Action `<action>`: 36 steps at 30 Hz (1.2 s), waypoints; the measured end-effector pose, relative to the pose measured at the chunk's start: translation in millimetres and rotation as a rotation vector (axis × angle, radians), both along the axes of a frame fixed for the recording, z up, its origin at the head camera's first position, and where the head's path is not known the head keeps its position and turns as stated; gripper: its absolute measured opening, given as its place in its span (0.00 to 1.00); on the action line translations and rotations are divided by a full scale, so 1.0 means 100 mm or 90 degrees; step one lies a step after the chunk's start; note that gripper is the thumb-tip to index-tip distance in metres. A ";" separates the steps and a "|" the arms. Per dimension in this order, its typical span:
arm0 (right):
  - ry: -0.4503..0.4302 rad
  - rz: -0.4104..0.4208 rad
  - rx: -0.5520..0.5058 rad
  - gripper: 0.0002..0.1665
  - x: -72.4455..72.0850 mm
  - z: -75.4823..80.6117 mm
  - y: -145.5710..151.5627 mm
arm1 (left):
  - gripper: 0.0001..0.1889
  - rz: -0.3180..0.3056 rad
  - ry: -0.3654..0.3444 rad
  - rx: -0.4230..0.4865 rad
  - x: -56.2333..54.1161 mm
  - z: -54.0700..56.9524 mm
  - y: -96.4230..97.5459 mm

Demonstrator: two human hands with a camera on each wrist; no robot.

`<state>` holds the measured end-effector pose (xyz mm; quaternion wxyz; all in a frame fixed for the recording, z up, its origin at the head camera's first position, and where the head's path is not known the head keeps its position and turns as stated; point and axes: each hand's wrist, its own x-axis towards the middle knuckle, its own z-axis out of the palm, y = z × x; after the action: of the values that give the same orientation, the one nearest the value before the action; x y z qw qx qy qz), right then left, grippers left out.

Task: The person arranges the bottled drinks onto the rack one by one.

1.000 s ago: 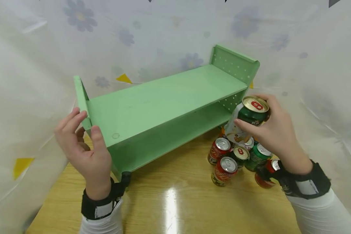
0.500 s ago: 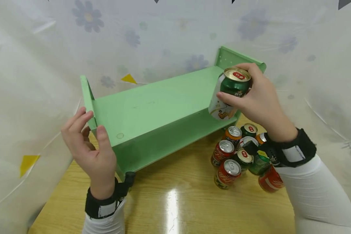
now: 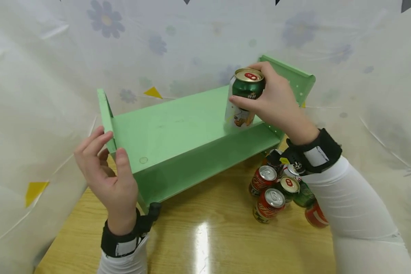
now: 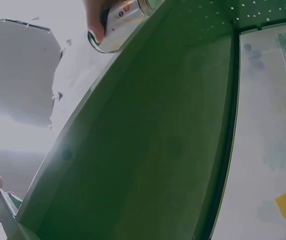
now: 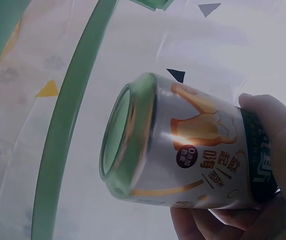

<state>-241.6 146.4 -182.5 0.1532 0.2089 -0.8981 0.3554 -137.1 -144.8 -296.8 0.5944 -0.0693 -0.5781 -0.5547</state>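
In the head view my right hand [image 3: 277,99] grips a green and white drink can [image 3: 248,89] with a gold top and red tab. The can is upright over the right part of the green shelf's [image 3: 178,125] upper board; whether its base touches the board I cannot tell. From the right wrist view, the can's base [image 5: 115,132] shows, with thumb and fingers round its green end. At the shelf's left end panel [image 3: 106,118], my left hand [image 3: 109,179] has its fingers against the edge and its thumb apart from them.
Several cans stand on the wooden table [image 3: 226,243] below the shelf's right end, among them a red can [image 3: 268,205] in front and a green can with a gold top [image 3: 289,186]. Part of the group is hidden by the right forearm. Behind hangs a flowered curtain [image 3: 198,45].
My right hand has carried the can up and left, from above the group of cans to over the shelf's upper board. The left hand stays at the end panel.
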 end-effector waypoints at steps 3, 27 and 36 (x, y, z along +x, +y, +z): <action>0.003 0.006 0.001 0.44 -0.06 -0.02 -0.03 | 0.17 -0.006 -0.001 -0.005 0.00 -0.01 0.01; -0.024 0.021 -0.007 0.46 -0.26 -0.13 -0.12 | 0.16 -0.005 0.012 0.014 0.02 0.00 0.05; -0.032 0.019 -0.009 0.47 -0.27 -0.16 -0.11 | 0.15 -0.008 0.014 0.017 0.03 0.01 0.05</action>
<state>-268.3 135.0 -198.2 0.1267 0.2123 -0.8957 0.3695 -134.2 -139.6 -295.7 0.5981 -0.0707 -0.5639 -0.5651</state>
